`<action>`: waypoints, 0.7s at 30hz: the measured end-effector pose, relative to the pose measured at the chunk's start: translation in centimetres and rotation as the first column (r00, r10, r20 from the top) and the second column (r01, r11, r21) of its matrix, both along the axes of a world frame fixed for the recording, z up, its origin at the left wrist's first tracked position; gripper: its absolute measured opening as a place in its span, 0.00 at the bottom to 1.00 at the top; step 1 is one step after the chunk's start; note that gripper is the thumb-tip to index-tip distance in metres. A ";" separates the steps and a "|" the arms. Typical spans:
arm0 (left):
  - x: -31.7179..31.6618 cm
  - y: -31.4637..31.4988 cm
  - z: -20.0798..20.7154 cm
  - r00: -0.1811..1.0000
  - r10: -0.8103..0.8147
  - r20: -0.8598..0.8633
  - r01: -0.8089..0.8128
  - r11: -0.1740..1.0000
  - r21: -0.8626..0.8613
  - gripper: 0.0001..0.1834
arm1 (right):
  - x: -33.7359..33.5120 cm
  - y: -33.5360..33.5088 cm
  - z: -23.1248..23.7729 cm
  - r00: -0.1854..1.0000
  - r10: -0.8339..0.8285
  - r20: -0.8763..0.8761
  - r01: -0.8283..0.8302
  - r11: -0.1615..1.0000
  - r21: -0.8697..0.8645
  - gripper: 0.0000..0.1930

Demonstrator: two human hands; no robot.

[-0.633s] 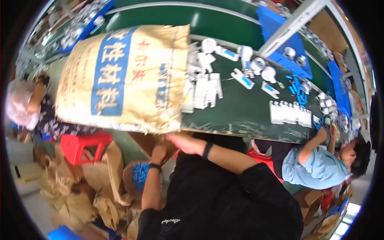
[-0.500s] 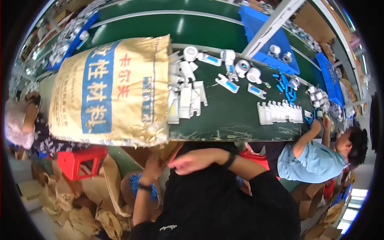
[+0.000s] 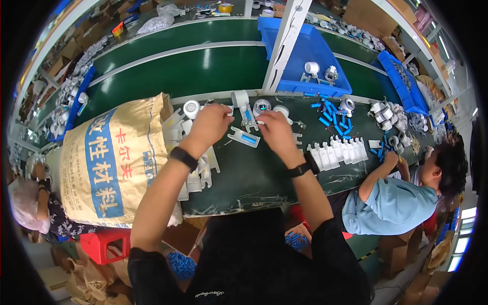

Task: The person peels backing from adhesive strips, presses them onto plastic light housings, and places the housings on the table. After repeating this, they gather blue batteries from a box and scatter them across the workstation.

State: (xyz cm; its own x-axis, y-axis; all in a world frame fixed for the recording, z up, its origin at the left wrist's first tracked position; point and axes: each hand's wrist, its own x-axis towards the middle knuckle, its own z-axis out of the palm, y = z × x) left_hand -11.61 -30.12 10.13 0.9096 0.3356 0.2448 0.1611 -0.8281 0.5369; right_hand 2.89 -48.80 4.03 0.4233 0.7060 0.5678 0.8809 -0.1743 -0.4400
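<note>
Below the near edge of the tabletop [image 3: 244, 178]: open cartons of small blue cylinders [image 3: 182, 265]. Big paper sack [image 3: 107, 162] fills the left end, white casings [image 3: 208, 165] heaped against its right side. Toward the right end, near edge: row of white clip-ended casings [image 3: 338, 152], right forearm just beside it. Co-worker in light-blue top [image 3: 391, 208] at that end. Mid-tabletop, between the hands: white casing with a blue cell [image 3: 245, 137]. Left hand [image 3: 211, 124], fingers curled, tips at a small white part, near a grilled round head [image 3: 191, 109]; can't tell if its grip is closed on it. Right hand [image 3: 277, 131], fingers bent, tips by the lower end of a white round-headed unit [image 3: 241, 99] near the far edge; grip unclear too. Loose blue cells [image 3: 333, 119] right of it, far edge. Beyond: blue bin [image 3: 305, 48].
</note>
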 end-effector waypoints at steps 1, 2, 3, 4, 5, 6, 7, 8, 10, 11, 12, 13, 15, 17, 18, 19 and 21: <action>2.0 0.7 -1.9 0.998 0.003 -0.056 -0.002 1.000 0.007 0.12 | -0.2 0.4 -0.2 0.999 -0.006 0.037 0.008 0.999 -0.044 0.11; 3.8 0.8 -3.5 0.995 -0.011 -0.100 0.005 0.998 -0.063 0.13 | -0.1 0.5 -0.7 0.997 -0.016 0.073 0.022 0.996 -0.091 0.12; 5.1 1.1 -5.9 0.993 0.039 -0.108 -0.046 0.997 -0.060 0.14 | 0.1 0.9 -1.2 0.997 -0.018 0.074 0.024 0.996 -0.082 0.12; 5.8 1.4 -8.0 0.988 0.099 -0.118 -0.106 0.993 -0.057 0.15 | 0.2 1.3 -1.9 0.997 -0.013 0.070 0.018 0.997 -0.073 0.11; 6.6 1.1 -8.9 0.988 0.096 -0.122 -0.103 0.993 -0.055 0.15 | 0.3 1.3 -2.3 0.998 -0.020 0.065 0.025 0.997 -0.071 0.10; 7.2 0.8 -9.7 0.981 0.115 -0.159 -0.137 0.981 -0.136 0.14 | 0.5 1.4 -2.6 0.998 -0.021 0.061 0.025 0.997 -0.069 0.10; 7.8 0.5 -10.2 0.972 0.128 -0.196 -0.170 0.962 -0.216 0.13 | 0.7 1.5 -2.8 0.999 -0.029 0.042 0.032 0.996 -0.081 0.12; 8.1 0.3 -10.7 0.972 0.125 -0.198 -0.168 0.962 -0.214 0.13 | 0.8 1.6 -2.9 0.999 -0.035 0.022 0.037 0.995 -0.093 0.14; 8.7 0.2 -11.4 0.970 0.146 -0.194 -0.202 0.929 -0.309 0.14 | 1.1 1.8 -3.4 0.999 -0.020 0.030 0.023 0.993 -0.113 0.14; 9.1 0.6 -11.4 0.954 0.133 -0.268 -0.223 0.913 -0.341 0.14 | 1.2 2.0 -3.8 0.999 -0.024 0.034 0.028 0.992 -0.121 0.14; 9.3 0.9 -11.5 0.955 0.130 -0.268 -0.220 0.914 -0.340 0.14 | 1.4 2.1 -4.1 0.999 -0.029 0.039 0.034 0.991 -0.129 0.14; 9.2 1.2 -11.5 0.948 0.123 -0.293 -0.231 0.898 -0.374 0.14 | 1.3 2.2 -4.0 0.999 -0.026 0.036 0.030 0.991 -0.128 0.14; 8.9 1.8 -11.4 0.941 0.116 -0.317 -0.245 0.880 -0.406 0.13 | 1.2 2.1 -3.8 0.998 -0.037 0.059 0.044 0.990 -0.132 0.13; 8.4 2.4 -11.7 0.981 0.077 -0.180 -0.186 0.651 -0.736 0.11 | 1.4 2.0 -3.3 0.999 -0.026 0.037 0.029 0.996 -0.086 0.13; 8.0 2.7 -11.8 0.981 0.081 -0.178 -0.187 0.652 -0.735 0.11 | 1.3 2.1 -3.1 1.000 -0.016 0.016 0.017 0.999 -0.042 0.13; 8.1 2.5 -11.0 0.976 0.066 -0.208 -0.204 0.619 -0.759 0.09 | 1.5 2.0 -3.3 1.000 -0.023 0.021 0.024 0.999 -0.043 0.13; 8.2 2.1 -10.3 0.972 0.029 -0.234 -0.211 0.554 -0.805 0.10 | 1.9 1.9 -3.6 0.979 -0.033 -0.199 0.023 0.998 -0.056 0.13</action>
State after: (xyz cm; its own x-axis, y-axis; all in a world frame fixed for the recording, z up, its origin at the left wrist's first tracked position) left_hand -3.44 -28.04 -0.18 0.8392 0.4163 -0.3498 0.3878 -0.0074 0.9217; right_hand 4.76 -46.89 0.41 0.5444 0.7191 0.4319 0.7706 -0.2254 -0.5961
